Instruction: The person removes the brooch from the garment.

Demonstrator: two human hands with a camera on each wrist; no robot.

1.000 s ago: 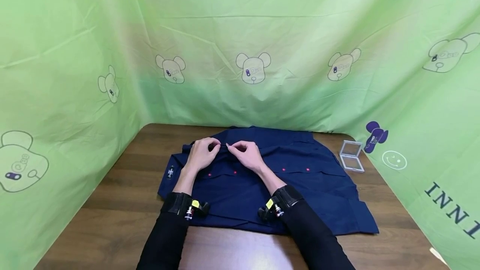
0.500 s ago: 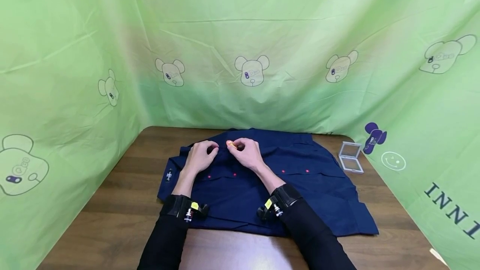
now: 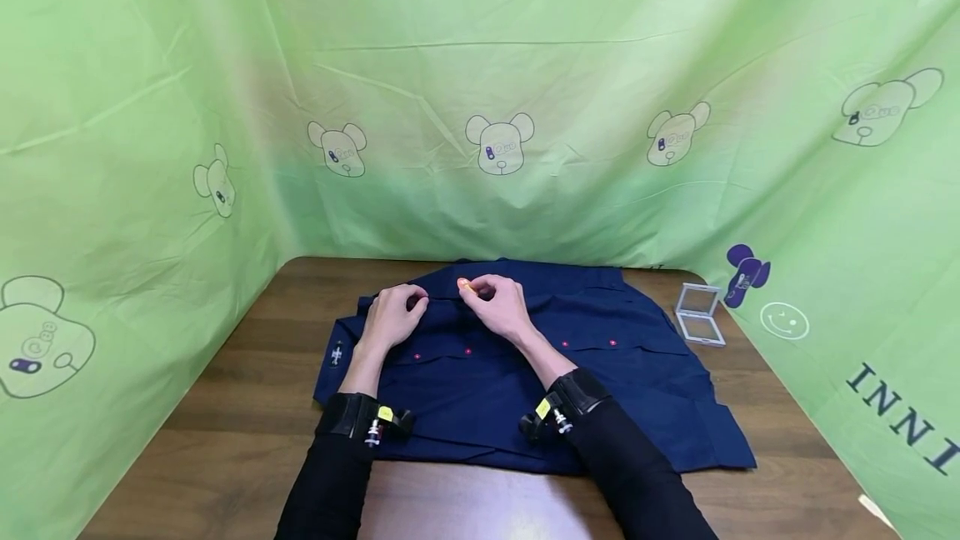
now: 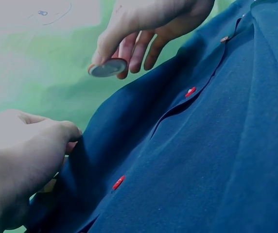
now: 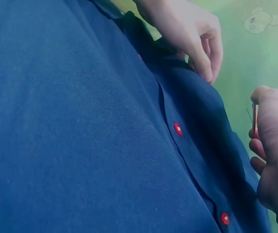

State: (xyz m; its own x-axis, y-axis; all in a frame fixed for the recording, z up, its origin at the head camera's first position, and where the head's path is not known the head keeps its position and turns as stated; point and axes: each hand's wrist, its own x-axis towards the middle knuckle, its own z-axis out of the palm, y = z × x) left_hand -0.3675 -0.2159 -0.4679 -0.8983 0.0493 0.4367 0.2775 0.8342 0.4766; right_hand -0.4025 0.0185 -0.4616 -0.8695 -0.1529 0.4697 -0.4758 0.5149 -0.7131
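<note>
A dark navy shirt (image 3: 480, 415) with red buttons (image 5: 178, 128) lies spread on the table. At its far edge my left hand (image 3: 392, 319) pinches the cloth between thumb and fingertips, as the left wrist view shows. To the right of it, my right hand (image 3: 498, 307) holds a small round pin badge (image 3: 466, 285) between thumb and fingers, raised off the fabric. The badge's front is orange-red; its silvery back (image 4: 107, 68) faces the left wrist camera. A thin pin (image 5: 249, 114) stands out from it in the right wrist view.
A clear hinged case (image 3: 699, 313) stands opened at the table's right side. Near the shirt's left end is a collar label (image 3: 336, 354). Green printed curtains (image 3: 502, 207) enclose the wooden table (image 3: 187, 407) at the back and sides.
The badge, seen edge-on a second ago, has turned so that its orange-red front shows. My left hand has shifted slightly left, widening the gap between the hands.
</note>
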